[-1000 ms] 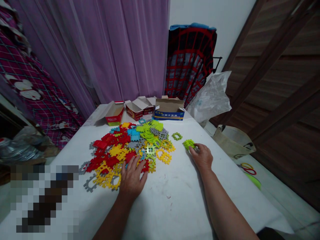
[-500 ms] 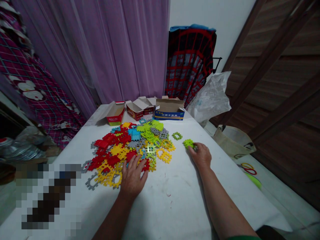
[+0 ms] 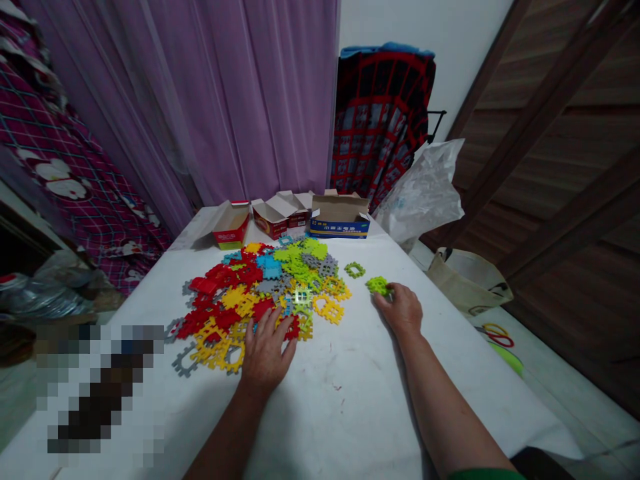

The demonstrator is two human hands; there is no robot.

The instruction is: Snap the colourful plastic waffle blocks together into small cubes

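A spread-out heap of flat plastic interlocking building pieces (image 3: 235, 300) in red, yellow, blue, grey and green lies on the table. My left hand (image 3: 265, 350) rests palm down on its near edge, fingers spread, over red and yellow pieces. To the right of the heap, a small stack of bright green interlocking pieces (image 3: 377, 286) lies apart on the cloth. My right hand (image 3: 401, 310) is at the stack's right edge, thumb and forefinger apart beside it; its other fingers are hidden. A darker green frame-shaped piece (image 3: 355, 270) lies just behind the stack.
Open cardboard boxes, a red one (image 3: 233, 227) and a blue one (image 3: 339, 223) among them, line the back of the white-covered table (image 3: 345, 413). A clear plastic bag (image 3: 425, 193) hangs at the right back corner. Beyond the right edge are a beige bag (image 3: 467, 280) and scissors (image 3: 497, 333).
My right hand has drawn back slightly from the green stack, which stays in place. The left hand keeps its place on the heap. The view has shifted a little.
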